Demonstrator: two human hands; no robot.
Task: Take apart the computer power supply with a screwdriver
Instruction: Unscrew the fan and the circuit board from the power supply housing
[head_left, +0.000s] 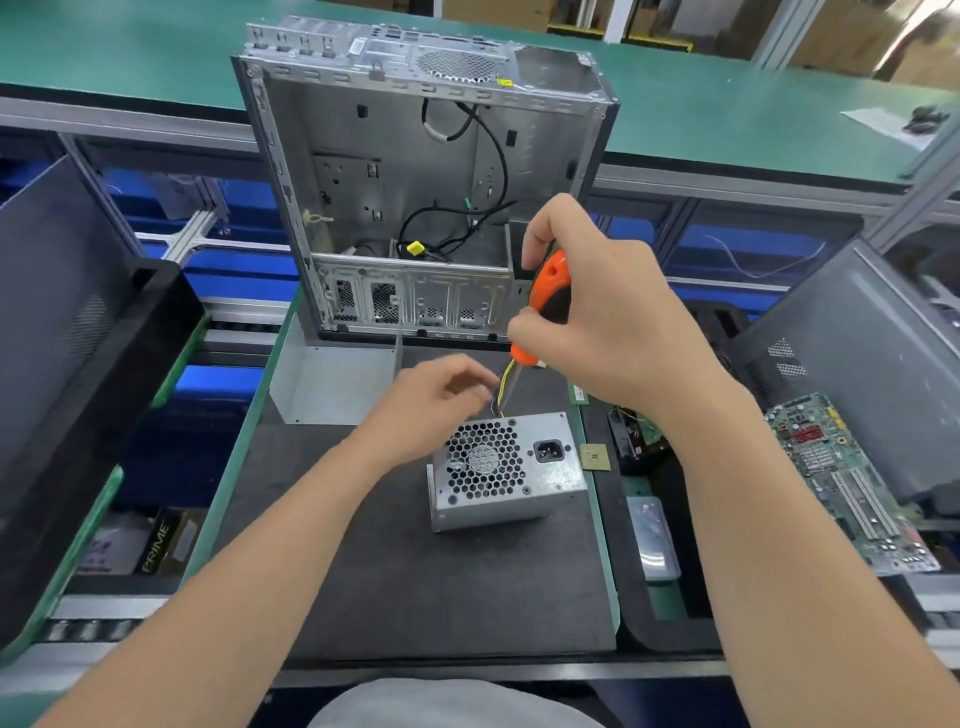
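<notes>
Grey PSU (506, 470) x1 | orange screwdriver (550, 283) x1, R hand (613, 317) grip round it | L hand (431, 400) grip: can't tell

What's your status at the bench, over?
Right hand grips orange screwdriver, pointing down behind closed power supply. Left hand at its wires, grip blurred.

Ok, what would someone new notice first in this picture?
The bright orange screwdriver gripped in the right hand, mid-frame, above the grey power supply on the dark mat. Behind them stands the gutted computer case, side open, loose cables inside.
</notes>
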